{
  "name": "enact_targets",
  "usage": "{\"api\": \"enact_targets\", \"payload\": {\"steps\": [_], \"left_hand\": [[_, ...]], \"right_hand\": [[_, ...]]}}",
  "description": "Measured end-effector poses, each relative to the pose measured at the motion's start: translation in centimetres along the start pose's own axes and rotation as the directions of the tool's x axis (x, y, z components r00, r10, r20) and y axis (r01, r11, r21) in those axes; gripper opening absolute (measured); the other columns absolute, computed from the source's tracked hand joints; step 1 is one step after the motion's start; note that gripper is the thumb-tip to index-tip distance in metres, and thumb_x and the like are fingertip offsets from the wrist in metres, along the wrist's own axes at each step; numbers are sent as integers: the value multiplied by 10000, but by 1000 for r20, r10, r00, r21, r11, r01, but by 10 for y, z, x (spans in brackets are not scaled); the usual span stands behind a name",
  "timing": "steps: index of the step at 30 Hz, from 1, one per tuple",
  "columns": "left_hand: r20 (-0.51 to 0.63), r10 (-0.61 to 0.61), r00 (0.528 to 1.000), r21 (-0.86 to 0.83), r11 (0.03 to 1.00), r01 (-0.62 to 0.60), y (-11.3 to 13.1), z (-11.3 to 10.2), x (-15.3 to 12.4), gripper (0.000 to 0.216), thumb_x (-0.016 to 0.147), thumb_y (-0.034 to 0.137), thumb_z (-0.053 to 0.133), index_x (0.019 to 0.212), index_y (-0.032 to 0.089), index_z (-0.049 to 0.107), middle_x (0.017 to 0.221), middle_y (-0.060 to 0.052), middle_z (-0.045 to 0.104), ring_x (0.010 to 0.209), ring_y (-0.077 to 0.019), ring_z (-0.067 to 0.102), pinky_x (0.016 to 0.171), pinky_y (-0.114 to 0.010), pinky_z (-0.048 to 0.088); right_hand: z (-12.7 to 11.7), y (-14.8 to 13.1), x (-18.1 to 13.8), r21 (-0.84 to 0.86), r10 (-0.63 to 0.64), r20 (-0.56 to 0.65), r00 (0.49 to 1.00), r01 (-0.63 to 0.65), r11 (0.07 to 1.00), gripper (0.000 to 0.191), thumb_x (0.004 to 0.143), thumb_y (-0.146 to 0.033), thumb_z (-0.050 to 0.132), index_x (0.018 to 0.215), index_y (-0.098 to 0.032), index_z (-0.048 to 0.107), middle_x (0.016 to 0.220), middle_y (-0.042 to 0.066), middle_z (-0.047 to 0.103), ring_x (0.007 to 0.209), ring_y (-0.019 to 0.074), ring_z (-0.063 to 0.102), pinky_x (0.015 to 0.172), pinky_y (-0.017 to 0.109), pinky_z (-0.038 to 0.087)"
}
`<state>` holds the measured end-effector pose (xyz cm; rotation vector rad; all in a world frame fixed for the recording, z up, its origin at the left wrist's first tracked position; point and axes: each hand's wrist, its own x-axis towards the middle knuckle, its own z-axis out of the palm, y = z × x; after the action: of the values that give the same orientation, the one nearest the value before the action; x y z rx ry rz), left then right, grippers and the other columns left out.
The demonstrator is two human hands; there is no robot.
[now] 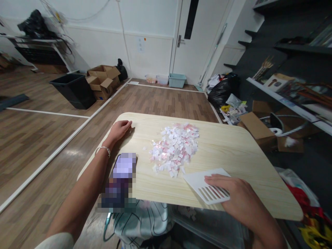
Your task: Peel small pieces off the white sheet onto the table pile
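My right hand grips a flat white slotted scraper, fingers over its top and slots near the front edge of the table. The scraper's far corner points toward a pile of small white and pinkish paper scraps in the middle of the pale wooden table. My left hand rests at the table's far left corner with its fingers curled in, and nothing shows in it. A phone, partly blurred out, lies beside my left forearm.
Below the table's front edge is a clear plastic bin with some scraps in it. A black bin and cardboard boxes stand on the floor at left. Black bags, an open carton and shelves line the right side.
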<state>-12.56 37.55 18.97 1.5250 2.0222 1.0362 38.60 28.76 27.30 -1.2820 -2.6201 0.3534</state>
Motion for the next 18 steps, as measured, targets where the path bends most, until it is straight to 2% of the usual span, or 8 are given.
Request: {"api": "enact_targets", "payload": {"steps": [6, 13, 15, 18], "left_hand": [[14, -20, 1000, -6, 1000, 20, 2, 0, -1, 549, 940, 686, 513, 660, 221, 592, 545, -22, 577, 524, -176, 476, 531, -303, 305], [14, -14, 1000, 46, 999, 13, 9, -2, -3, 549, 930, 679, 482, 632, 226, 561, 542, -16, 550, 520, -171, 460, 548, -310, 311], [15, -15, 1000, 58, 998, 14, 10, -2, -4, 543, 924, 677, 481, 635, 225, 566, 543, -16, 547, 525, -174, 469, 553, -312, 314], [16, -26, 1000, 35, 999, 25, 10, -2, -3, 540, 914, 683, 483, 640, 225, 567, 541, -16, 550, 519, -174, 468, 553, -314, 315]], "right_hand": [[0, 1, -2, 3, -6, -8, 1000, 6, 1000, 638, 654, 57, 526, 1101, -211, 895, 1107, 75, 861, 1030, 291, 846, 1003, 444, 666], [-2, 2, 4, -8, 35, 41, 999, -35, 999, 668, 608, 45, 540, 1097, -239, 894, 1121, 57, 859, 1051, 310, 841, 991, 486, 673], [-3, 4, 3, 19, 22, 41, 999, -22, 1000, 671, 606, 38, 538, 1102, -243, 893, 1125, 52, 857, 1064, 311, 837, 990, 487, 674], [-6, 7, 0, 121, -40, 18, 999, 37, 992, 673, 634, 26, 553, 1154, -246, 881, 1168, 42, 848, 1119, 278, 821, 1035, 417, 649]]}}
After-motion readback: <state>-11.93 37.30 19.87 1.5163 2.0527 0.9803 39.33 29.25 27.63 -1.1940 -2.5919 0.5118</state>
